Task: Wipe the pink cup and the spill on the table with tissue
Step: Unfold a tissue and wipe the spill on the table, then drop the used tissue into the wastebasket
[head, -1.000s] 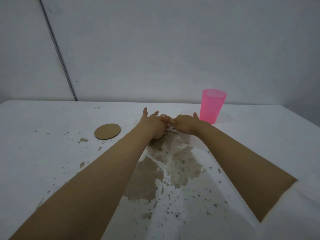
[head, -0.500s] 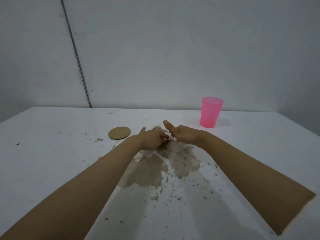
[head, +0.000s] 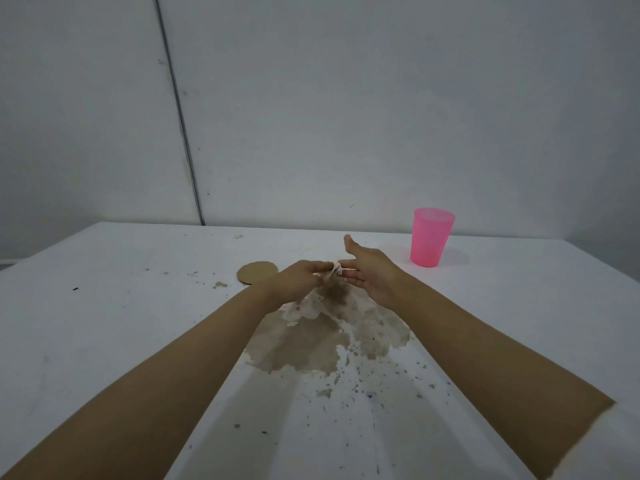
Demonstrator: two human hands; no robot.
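Note:
A pink cup (head: 432, 236) stands upright at the back right of the white table (head: 104, 306). A brown spill (head: 311, 341) spreads over the table's middle, with dark specks scattered in front of it. My left hand (head: 298, 280) grips a soiled, wet tissue (head: 334, 287) that hangs from its fingers just above the spill's far edge. My right hand (head: 372, 271) is beside it with fingers straight and thumb up, its fingertips touching the top of the tissue. The cup is apart from both hands, to the right of my right hand.
A round brown cardboard coaster (head: 257, 271) lies flat just left of my left hand. Small brown drops (head: 220, 285) dot the table near it. A grey wall rises right behind the table's far edge.
Both hands drew back from the table's far side and rose off the surface. My left hand lifted the tissue from the spill. My right hand opened and turned its palm inward.

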